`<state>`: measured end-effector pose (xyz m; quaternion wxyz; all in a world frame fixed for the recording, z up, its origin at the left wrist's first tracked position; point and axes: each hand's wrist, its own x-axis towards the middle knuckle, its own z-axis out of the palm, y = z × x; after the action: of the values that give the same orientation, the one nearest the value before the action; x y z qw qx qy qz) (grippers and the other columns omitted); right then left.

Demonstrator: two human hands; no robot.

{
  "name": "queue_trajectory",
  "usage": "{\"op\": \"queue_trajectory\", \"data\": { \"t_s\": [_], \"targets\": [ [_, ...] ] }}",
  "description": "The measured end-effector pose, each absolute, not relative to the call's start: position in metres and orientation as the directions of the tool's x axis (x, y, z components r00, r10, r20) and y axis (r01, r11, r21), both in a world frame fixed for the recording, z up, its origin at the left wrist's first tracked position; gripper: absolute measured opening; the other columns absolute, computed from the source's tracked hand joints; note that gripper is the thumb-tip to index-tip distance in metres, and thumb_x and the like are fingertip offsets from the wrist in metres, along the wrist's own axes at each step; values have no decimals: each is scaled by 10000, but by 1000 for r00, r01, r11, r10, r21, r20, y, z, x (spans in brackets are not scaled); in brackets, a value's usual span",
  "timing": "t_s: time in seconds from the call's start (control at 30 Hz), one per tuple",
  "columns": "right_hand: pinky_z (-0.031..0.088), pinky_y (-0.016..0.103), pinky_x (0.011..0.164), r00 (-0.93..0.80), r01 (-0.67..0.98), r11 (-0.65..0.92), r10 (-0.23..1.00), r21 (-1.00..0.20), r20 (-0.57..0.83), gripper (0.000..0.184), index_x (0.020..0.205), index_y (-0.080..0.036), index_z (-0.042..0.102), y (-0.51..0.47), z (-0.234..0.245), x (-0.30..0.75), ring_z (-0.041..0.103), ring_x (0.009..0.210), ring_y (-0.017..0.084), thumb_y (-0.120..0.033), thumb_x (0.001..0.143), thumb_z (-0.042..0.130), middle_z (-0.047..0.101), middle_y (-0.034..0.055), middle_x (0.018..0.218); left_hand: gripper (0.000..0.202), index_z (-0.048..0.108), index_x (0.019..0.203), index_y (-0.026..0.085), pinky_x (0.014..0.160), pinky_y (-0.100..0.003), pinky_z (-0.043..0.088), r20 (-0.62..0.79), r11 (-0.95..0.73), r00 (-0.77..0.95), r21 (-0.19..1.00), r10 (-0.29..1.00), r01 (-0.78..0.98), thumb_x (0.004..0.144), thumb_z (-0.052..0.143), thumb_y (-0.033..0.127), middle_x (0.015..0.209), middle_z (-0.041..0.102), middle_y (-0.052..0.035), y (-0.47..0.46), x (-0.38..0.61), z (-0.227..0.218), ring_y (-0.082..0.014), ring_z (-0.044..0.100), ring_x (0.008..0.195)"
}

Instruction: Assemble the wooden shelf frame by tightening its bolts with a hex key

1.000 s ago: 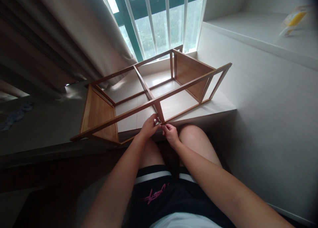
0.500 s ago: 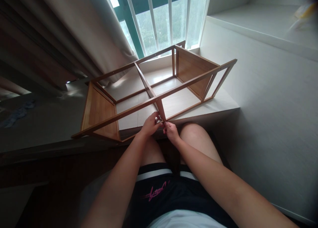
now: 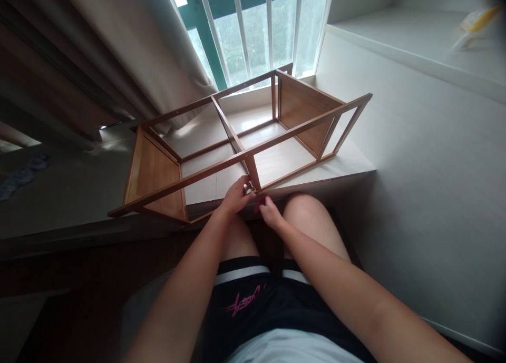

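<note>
A wooden shelf rack (image 3: 205, 165) lies on its side, with panels at both ends and a middle shelf (image 3: 229, 123) between its long rails. My left hand (image 3: 237, 195) is at the near lower corner of that middle shelf, thumb and fingers closed around its edge. Something small and pale shows between those fingers, too small to name. Just right of it and slightly lower, my right hand (image 3: 270, 211) has its fingers curled together, a little apart from the rack's lower rail. Whatever lies in its fingertips is hidden.
The rack rests on a pale window ledge (image 3: 351, 165) above my knees. Behind it are a barred window (image 3: 256, 36) and a beige curtain (image 3: 158, 52). A pale wall panel (image 3: 427, 141) stands at right, below a shelf holding a yellow-and-white item (image 3: 480, 23).
My right hand has drawn slightly down and away from the rack's corner. My left hand stays at the middle shelf. The whole view has shifted a little.
</note>
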<state>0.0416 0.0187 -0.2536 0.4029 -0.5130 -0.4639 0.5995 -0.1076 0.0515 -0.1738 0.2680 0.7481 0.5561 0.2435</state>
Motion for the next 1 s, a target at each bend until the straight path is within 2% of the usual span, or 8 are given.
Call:
{"op": "queue_trajectory", "data": {
  "t_s": [0.2, 0.3, 0.43, 0.57, 0.67, 0.77, 0.87, 1.0],
  "targets": [
    [412, 211, 545, -242, 67, -243, 937, -968, -252, 289, 930, -141, 617, 10, -263, 41, 528, 586, 100, -75, 705, 448, 663, 35, 734, 463, 488, 1149, 225, 677, -241, 453, 46, -229, 270, 672, 962, 704, 717, 638, 295, 1020, 600, -16, 52, -108, -172, -87, 503, 715],
    [431, 214, 529, -268, 81, -249, 927, -965, -262, 293, 985, -123, 640, 11, -264, 41, 559, 579, 101, -108, 763, 450, 682, 69, 802, 471, 486, 1151, 228, 676, -239, 453, 43, -224, 267, 682, 963, 696, 711, 641, 290, 1017, 600, -13, 52, -109, -173, -83, 500, 706],
    [471, 216, 561, -293, 101, -208, 928, -973, -229, 190, 865, -136, 662, 14, -259, 48, 615, 643, 120, -241, 819, 510, 684, 72, 801, 464, 486, 1137, 230, 683, -237, 452, 50, -224, 264, 693, 963, 686, 706, 646, 290, 1007, 594, -5, 53, -109, -174, -79, 500, 702],
    [393, 204, 460, -299, 154, -135, 938, -979, -177, 300, 864, -164, 639, 11, -249, 58, 542, 478, 99, -400, 876, 454, 643, 28, 640, 455, 484, 1122, 231, 671, -234, 448, 42, -217, 264, 700, 964, 680, 705, 651, 306, 1001, 594, -3, 53, -108, -174, -77, 499, 690],
    [341, 212, 476, -262, 214, -52, 959, -976, -109, 333, 822, -173, 638, 9, -241, 64, 487, 449, 98, -436, 884, 443, 567, 2, 523, 439, 491, 1105, 228, 664, -230, 444, 39, -203, 248, 704, 968, 681, 705, 650, 312, 998, 600, -6, 52, -108, -174, -76, 499, 684],
    [331, 232, 555, -207, 273, 29, 978, -962, -29, 322, 744, -181, 640, 10, -236, 66, 504, 546, 117, -431, 870, 482, 595, 26, 590, 442, 493, 1115, 232, 662, -228, 445, 42, -199, 240, 705, 970, 681, 707, 648, 303, 1003, 603, -8, 51, -107, -174, -76, 498, 684],
    [323, 247, 605, -172, 312, 69, 985, -947, 15, 312, 780, -189, 656, 11, -235, 66, 514, 609, 136, -411, 882, 462, 642, 47, 704, 458, 490, 1134, 235, 669, -229, 448, 47, -205, 243, 704, 969, 680, 708, 650, 294, 1005, 603, -8, 51, -106, -174, -76, 501, 690],
    [316, 255, 618, -166, 334, 85, 986, -939, 30, 321, 808, -188, 667, 13, -238, 64, 513, 614, 147, -396, 893, 439, 639, 53, 705, 469, 486, 1139, 234, 672, -228, 447, 41, -198, 240, 710, 970, 676, 706, 654, 294, 1004, 603, -7, 51, -107, -174, -74, 501, 691]
  ]
}}
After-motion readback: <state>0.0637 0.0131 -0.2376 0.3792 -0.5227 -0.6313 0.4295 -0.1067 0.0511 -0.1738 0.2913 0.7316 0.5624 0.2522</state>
